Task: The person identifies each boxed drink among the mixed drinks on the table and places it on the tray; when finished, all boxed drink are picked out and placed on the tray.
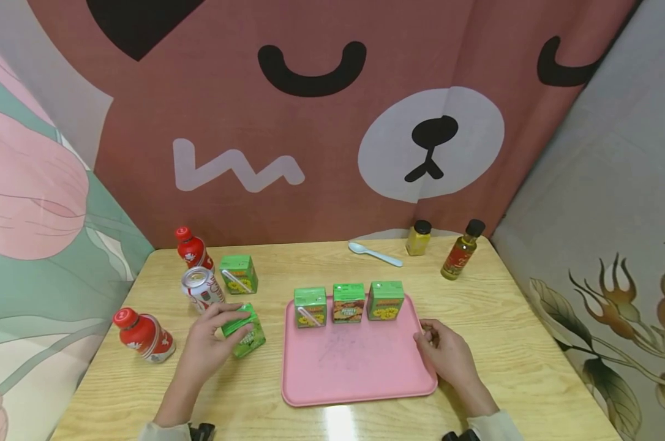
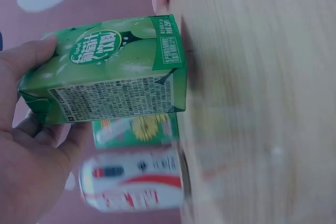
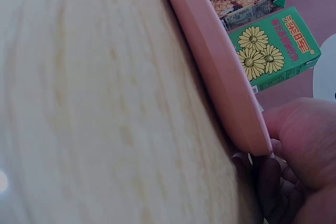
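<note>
My left hand (image 1: 210, 340) grips a green grape juice box (image 2: 113, 72), thumb on one side and fingers on the other. In the head view this box is tilted, left of the pink tray (image 1: 360, 367). My right hand (image 1: 447, 352) pinches the tray's right rim, thumb on top and fingers curled beneath, as the right wrist view shows. Along the tray's back edge stand three juice boxes: a flower-print one with a straw (image 1: 310, 308), a pineapple one (image 1: 348, 304) and another flower-print one (image 1: 386, 301).
Left of the tray stand a white-and-red can (image 1: 202, 289), two red bottles (image 1: 144, 335) and another green juice box (image 1: 239, 274). At the back lie a pale spoon (image 1: 375, 253), a small yellow jar (image 1: 419, 238) and a dark-capped oil bottle (image 1: 462, 250). A curtain hangs behind.
</note>
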`<action>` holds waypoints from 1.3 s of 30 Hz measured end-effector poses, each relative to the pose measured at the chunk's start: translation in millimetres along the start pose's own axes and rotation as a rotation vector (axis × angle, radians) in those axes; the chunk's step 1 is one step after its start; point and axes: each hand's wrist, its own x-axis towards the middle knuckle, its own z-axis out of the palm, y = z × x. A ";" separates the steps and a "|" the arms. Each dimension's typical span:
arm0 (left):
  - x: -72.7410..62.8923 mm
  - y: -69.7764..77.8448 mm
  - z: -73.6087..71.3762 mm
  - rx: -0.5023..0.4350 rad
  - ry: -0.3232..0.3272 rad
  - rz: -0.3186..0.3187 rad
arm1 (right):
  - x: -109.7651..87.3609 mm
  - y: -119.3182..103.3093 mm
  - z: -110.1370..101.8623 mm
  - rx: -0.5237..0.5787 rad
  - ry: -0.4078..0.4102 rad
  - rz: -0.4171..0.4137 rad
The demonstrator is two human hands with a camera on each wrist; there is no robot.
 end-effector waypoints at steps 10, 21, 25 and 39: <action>7.4 36.2 19.2 -0.115 -0.128 0.072 | -1.7 -1.4 0.9 0.009 0.012 -0.019; 14.4 58.3 48.9 -0.228 -0.207 0.186 | -3.9 0.4 0.6 0.015 0.029 -0.031; 15.9 60.2 59.7 -0.233 -0.241 0.181 | -3.5 1.8 1.2 0.016 0.022 -0.027; 17.0 62.4 75.7 -0.245 -0.318 0.159 | -1.0 1.4 0.9 0.000 0.013 -0.008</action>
